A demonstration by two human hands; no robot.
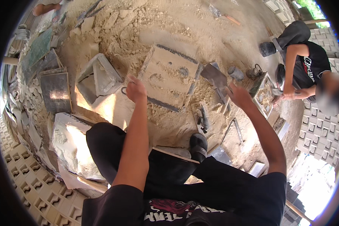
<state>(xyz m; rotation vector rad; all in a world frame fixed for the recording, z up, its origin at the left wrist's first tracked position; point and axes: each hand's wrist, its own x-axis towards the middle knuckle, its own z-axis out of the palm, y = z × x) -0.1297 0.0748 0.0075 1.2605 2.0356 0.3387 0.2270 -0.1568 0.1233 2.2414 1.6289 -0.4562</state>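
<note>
A square mould frame (170, 77) lies on the sandy ground (199, 26), packed nearly level with sandy mix, its surface pitted and not yet smoothed. The left hand (135, 90) is closed on the frame's near-left edge. The right hand (238, 96) hovers spread, empty, just near a flat trowel (214, 77) at the frame's right. Farther right, another person (303, 66) crouches.
</note>
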